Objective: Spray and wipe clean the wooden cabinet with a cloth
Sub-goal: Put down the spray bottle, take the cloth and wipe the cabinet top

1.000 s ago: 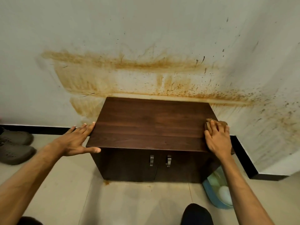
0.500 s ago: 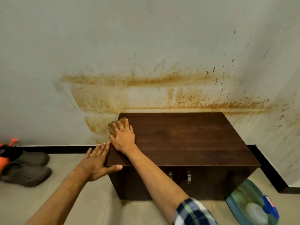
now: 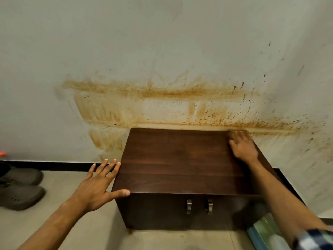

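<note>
1. Since half a second ago my right hand (image 3: 243, 147) has swept the cloth (image 3: 234, 135) from the far left corner of the cabinet (image 3: 180, 159) top across to the far right corner, at about 2 o'clock on the top.
2. My right palm presses flat on the cloth, fingers stretched forward and blurred; only a brownish edge of cloth shows past the fingertips, so I cannot tell whether the fingers curl around it.
3. My left hand (image 3: 97, 186) is spread wide open and holds nothing: the fingers lie along the cabinet's left side, and the thumb hooks over the near left corner, at about 8 o'clock on the top.
4. The dark wooden cabinet stands on the floor (image 3: 45, 222) against the wall (image 3: 162, 42), at 6 o'clock from the orange-brown stain (image 3: 144, 98) there.
5. Two metal handles (image 3: 198, 206) sit side by side on its front doors.
6. A pair of grey shoes (image 3: 19, 188) lies at 9 o'clock, well apart from the cabinet.
7. A blue and green container (image 3: 261, 230) shows at 5 o'clock, partly hidden behind my right forearm.
</note>
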